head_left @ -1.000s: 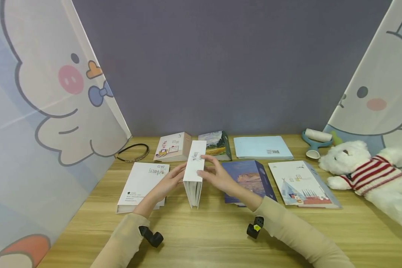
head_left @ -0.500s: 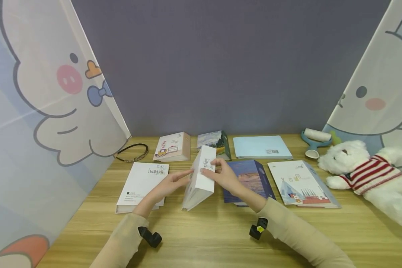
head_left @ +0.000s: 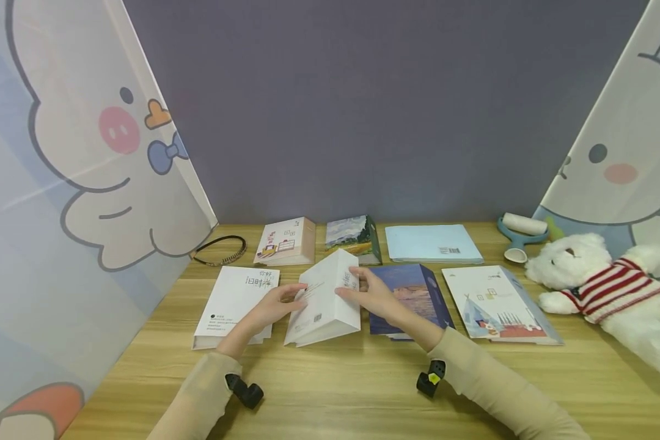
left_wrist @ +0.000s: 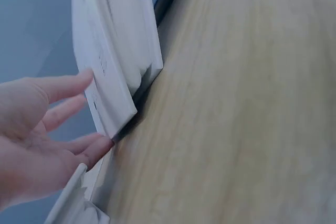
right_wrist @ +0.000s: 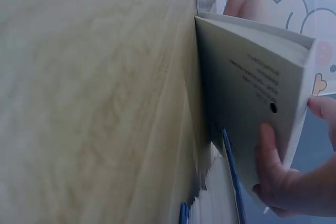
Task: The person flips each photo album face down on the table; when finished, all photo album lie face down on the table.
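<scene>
A white photo album (head_left: 320, 304) leans to the left in the middle of the table, its spine raised on the right and its lower edges on the wood. My right hand (head_left: 375, 297) grips the spine side, with the thumb on the spine; the right wrist view shows its fingers (right_wrist: 270, 156) against a printed cover. At the album's left cover is my left hand (head_left: 277, 304), fingers loosely extended. In the left wrist view its thumb touches the cover and another fingertip reaches the lower edge. The inner pages are mostly hidden in the head view.
Another white album (head_left: 236, 302) lies left, a dark blue album (head_left: 412, 293) right, then a tent-picture album (head_left: 495, 302). Behind are a pinkish album (head_left: 286, 240), a landscape album (head_left: 352, 237), a light-blue album (head_left: 431, 241) and a headband (head_left: 218, 250). A teddy bear (head_left: 610, 287) lies far right.
The white album has gone from standing upright to leaning left, its spine swinging right and its printed cover turning up. My right hand moved with it; my left hand shifted slightly left.
</scene>
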`<move>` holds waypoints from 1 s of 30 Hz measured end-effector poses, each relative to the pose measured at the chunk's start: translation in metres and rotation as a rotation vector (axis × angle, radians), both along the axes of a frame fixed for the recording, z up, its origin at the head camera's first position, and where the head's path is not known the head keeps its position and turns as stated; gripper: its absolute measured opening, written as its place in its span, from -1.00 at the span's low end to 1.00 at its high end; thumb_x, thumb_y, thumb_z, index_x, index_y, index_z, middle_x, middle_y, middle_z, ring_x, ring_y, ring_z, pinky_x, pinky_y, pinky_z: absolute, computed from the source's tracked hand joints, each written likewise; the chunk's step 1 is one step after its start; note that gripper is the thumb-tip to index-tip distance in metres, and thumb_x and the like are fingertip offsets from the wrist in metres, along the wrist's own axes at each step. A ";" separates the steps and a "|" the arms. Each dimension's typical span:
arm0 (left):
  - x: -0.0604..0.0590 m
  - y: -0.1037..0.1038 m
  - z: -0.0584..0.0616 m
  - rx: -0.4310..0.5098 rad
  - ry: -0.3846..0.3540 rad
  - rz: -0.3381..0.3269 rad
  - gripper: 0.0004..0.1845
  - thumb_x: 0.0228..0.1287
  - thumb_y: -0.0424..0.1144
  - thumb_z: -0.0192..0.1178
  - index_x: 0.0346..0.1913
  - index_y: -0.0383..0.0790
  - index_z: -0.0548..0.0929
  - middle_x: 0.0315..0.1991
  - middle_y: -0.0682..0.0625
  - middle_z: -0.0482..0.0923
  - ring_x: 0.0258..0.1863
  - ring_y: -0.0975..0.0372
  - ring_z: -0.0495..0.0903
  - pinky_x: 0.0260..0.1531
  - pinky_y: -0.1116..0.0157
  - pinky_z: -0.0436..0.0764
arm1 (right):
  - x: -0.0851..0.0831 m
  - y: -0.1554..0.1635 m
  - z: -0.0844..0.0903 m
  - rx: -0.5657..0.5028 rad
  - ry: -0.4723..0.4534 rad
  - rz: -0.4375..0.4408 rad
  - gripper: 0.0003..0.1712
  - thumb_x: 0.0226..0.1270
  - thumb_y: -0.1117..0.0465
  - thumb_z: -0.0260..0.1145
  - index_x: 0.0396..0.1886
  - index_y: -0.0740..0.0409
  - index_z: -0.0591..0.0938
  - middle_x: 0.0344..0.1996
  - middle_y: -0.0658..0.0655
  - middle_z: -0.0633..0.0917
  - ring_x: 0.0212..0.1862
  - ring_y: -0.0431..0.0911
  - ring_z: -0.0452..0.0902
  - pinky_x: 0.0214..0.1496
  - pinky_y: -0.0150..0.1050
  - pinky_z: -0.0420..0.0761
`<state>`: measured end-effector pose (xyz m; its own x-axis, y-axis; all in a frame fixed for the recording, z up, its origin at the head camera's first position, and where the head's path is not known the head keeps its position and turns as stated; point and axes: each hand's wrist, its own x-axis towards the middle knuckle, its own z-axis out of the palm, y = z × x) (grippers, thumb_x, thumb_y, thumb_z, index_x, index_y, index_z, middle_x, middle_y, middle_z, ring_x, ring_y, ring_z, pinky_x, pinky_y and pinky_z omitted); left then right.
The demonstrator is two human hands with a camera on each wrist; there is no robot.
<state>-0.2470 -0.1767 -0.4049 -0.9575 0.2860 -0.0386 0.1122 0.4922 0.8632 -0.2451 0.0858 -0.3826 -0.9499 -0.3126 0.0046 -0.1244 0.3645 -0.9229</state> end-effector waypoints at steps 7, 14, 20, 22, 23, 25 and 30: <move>-0.001 -0.001 -0.001 -0.067 0.020 0.084 -0.49 0.20 -0.17 0.28 0.23 -0.09 0.50 0.30 -0.20 0.36 0.29 -0.09 0.33 0.26 -0.04 0.33 | -0.006 0.006 -0.006 0.079 -0.035 0.021 -0.17 0.19 -0.09 0.33 0.40 0.06 0.26 0.30 0.24 0.35 0.22 0.14 0.37 0.02 -0.01 0.58; -0.003 -0.001 -0.002 -0.097 0.059 0.081 -0.52 0.19 -0.23 0.29 0.20 -0.14 0.52 0.32 -0.26 0.31 0.26 -0.14 0.34 0.23 -0.02 0.39 | -0.008 0.007 -0.008 0.138 -0.039 0.077 -0.23 0.28 -0.08 0.26 0.41 0.06 0.26 0.36 0.31 0.28 0.14 0.14 0.49 0.02 -0.03 0.60; -0.004 -0.002 -0.004 -0.130 0.095 0.087 -0.52 0.18 -0.27 0.29 0.19 -0.18 0.53 0.32 -0.24 0.32 0.27 -0.15 0.34 0.25 -0.02 0.36 | -0.005 0.003 -0.010 0.227 -0.012 0.154 -0.30 0.40 -0.01 0.13 0.43 0.15 0.20 0.35 0.30 0.30 0.34 0.19 0.26 0.23 0.07 0.44; -0.004 -0.003 -0.004 -0.139 0.103 0.081 -0.52 0.19 -0.27 0.28 0.20 -0.19 0.52 0.33 -0.25 0.29 0.27 -0.17 0.33 0.25 -0.04 0.35 | -0.005 0.002 -0.010 0.247 -0.001 0.167 -0.31 0.41 0.03 0.12 0.43 0.18 0.19 0.33 0.31 0.34 0.34 0.19 0.25 0.25 0.07 0.42; -0.004 -0.003 -0.004 -0.138 0.103 0.078 -0.52 0.19 -0.27 0.28 0.20 -0.20 0.52 0.34 -0.25 0.28 0.27 -0.17 0.32 0.25 -0.05 0.35 | -0.005 0.002 -0.009 0.256 0.001 0.171 -0.31 0.42 0.04 0.11 0.43 0.19 0.18 0.31 0.31 0.36 0.33 0.18 0.27 0.25 0.06 0.42; -0.004 -0.003 -0.004 -0.132 0.099 0.073 -0.52 0.20 -0.27 0.27 0.21 -0.20 0.51 0.36 -0.26 0.24 0.28 -0.18 0.31 0.25 -0.05 0.35 | -0.006 0.001 -0.009 0.276 0.014 0.178 -0.31 0.42 0.06 0.11 0.43 0.21 0.17 0.29 0.33 0.38 0.31 0.18 0.30 0.24 0.07 0.42; -0.007 -0.002 -0.003 -0.139 0.100 0.064 -0.53 0.21 -0.27 0.26 0.20 -0.21 0.51 0.38 -0.27 0.18 0.28 -0.18 0.31 0.24 -0.04 0.36 | -0.008 0.002 -0.008 0.296 0.013 0.191 -0.31 0.45 0.05 0.07 0.45 0.21 0.12 0.30 0.33 0.36 0.32 0.18 0.28 0.27 0.07 0.40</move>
